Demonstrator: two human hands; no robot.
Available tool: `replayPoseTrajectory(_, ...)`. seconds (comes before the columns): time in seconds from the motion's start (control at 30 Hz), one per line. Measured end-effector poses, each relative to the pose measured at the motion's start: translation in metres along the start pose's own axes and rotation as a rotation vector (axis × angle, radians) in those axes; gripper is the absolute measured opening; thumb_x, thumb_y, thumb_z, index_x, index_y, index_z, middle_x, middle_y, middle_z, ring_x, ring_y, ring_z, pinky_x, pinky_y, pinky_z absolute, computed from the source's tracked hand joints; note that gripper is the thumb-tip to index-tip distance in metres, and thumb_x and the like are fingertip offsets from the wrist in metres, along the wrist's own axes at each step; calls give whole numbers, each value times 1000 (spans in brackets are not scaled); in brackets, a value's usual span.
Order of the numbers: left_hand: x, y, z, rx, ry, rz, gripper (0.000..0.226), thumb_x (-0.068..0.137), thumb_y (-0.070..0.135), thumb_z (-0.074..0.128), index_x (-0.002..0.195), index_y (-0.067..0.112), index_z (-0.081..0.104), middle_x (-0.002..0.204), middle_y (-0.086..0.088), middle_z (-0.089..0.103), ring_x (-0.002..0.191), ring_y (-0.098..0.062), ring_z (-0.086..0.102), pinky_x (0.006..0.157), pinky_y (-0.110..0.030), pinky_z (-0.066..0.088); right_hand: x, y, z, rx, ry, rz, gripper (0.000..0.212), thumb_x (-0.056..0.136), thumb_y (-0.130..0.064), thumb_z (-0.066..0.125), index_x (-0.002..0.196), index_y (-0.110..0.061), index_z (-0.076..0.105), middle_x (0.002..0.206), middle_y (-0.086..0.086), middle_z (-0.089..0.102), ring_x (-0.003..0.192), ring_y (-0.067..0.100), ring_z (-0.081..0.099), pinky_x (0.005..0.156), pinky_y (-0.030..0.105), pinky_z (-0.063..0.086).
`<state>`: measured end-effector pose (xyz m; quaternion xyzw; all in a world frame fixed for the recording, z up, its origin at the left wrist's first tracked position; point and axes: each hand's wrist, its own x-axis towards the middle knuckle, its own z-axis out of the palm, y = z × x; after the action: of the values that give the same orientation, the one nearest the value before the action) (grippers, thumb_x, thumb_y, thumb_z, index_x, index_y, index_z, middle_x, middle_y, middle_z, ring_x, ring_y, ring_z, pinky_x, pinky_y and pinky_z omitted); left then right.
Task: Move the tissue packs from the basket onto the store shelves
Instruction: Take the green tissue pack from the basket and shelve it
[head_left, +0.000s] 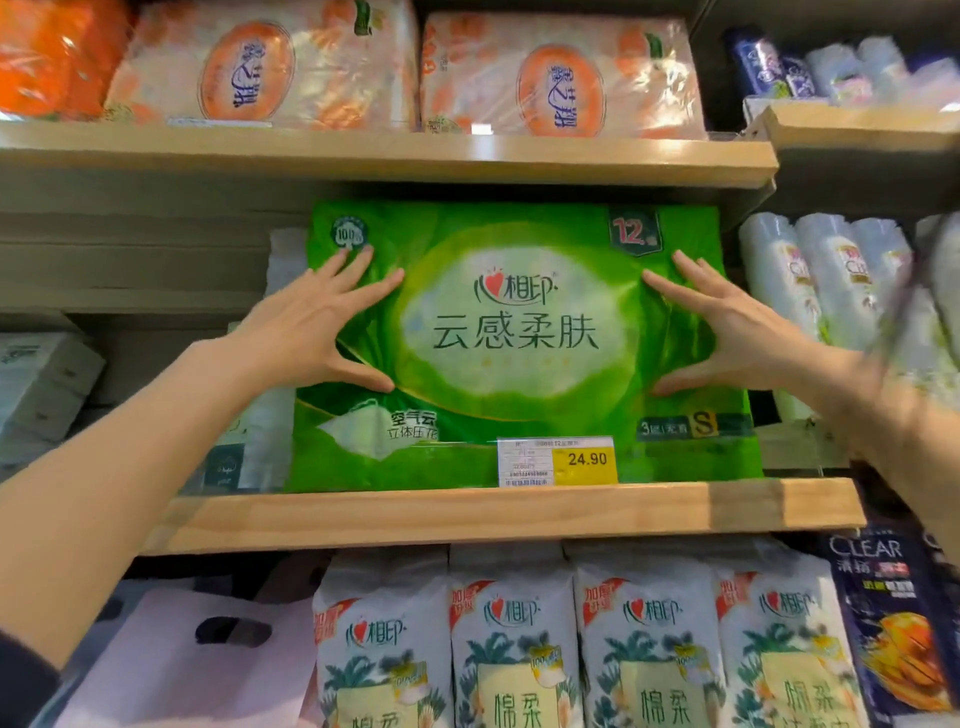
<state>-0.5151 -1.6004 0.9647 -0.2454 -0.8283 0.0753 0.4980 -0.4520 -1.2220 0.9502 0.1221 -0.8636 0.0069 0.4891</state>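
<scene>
Green tissue pack (514, 249): probably light, squashy, slick. Left hand (317, 322) nine o'clock, right hand (727, 332) three, splayed flat against it; I'd clasp its sides.

Lighting: bright, even, warm cast; source not in view. Glare streaks on film of orange packs (561, 78), top, and green tissue pack (519, 338), centre. Shadow beneath middle shelf (467, 514). Wide-angle bowing twd edges. Bottles (831, 280) far right smeared, soft. Centre print sharp.

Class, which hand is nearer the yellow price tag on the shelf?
Right. The right hand presses the green tissue pack up and to the right of the price tag; the left hand is farther, up-left.
</scene>
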Motion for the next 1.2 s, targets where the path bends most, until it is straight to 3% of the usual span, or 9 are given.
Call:
replayPoseTrajectory(0.13,2,-4,1,-73,10,11,111,51,71,56,140,43,-4,155,1,-13,143,-19,-11,114,-42,5,1,5,0,50,8,-15,115,41,-57,68,141,-42,14,158,-2,-3,144,15,-5,117,42,7)
replayPoseTrajectory(0.43,6,-12,5,-208,13,5,109,50,67,61,140,47,2,155,8,-13,141,-9,-14,112,-41,3,11,13,-2,67,-43,-10,114,44,-53,71,141,-45,11,157,-7,-6,144,15,-5,117,43,9)
replayPoseTrajectory(0.57,1,-10,6,-196,21,13,109,52,70,58,142,45,2,156,6,-12,139,-9,-15,114,-42,3,9,15,0,74,-55,-21,115,40,-62,67,138,-49,8,157,-6,-9,143,14,-9,117,45,6)
replayPoseTrajectory(0.73,-10,-6,7,-158,25,-18,105,58,71,55,143,42,3,157,2,-9,143,-17,-12,115,-43,3,3,10,-1,64,-47,-32,116,44,-58,68,144,-40,13,158,-3,-8,144,16,-9,117,50,7)
replayPoseTrajectory(0.97,-19,-1,-8,-194,58,-100,96,70,60,55,147,25,11,157,0,3,145,-17,4,115,-42,5,-8,-4,-25,28,-65,0,110,47,-57,66,145,-33,22,158,1,4,145,23,5,115,47,13)
replayPoseTrajectory(1.07,-29,-3,-18,-265,85,-122,86,78,52,55,147,21,14,157,-4,10,144,-20,12,117,-44,10,-19,-13,-37,49,-28,11,99,55,-52,63,144,-25,28,157,8,14,142,31,19,112,49,22)
replayPoseTrajectory(1.2,-55,-5,-35,-351,95,-128,74,84,37,59,146,19,22,155,-8,21,142,-23,21,114,-37,17,-38,-31,-49,9,-25,24,84,72,-39,68,144,-22,28,155,11,21,139,33,26,111,49,23)
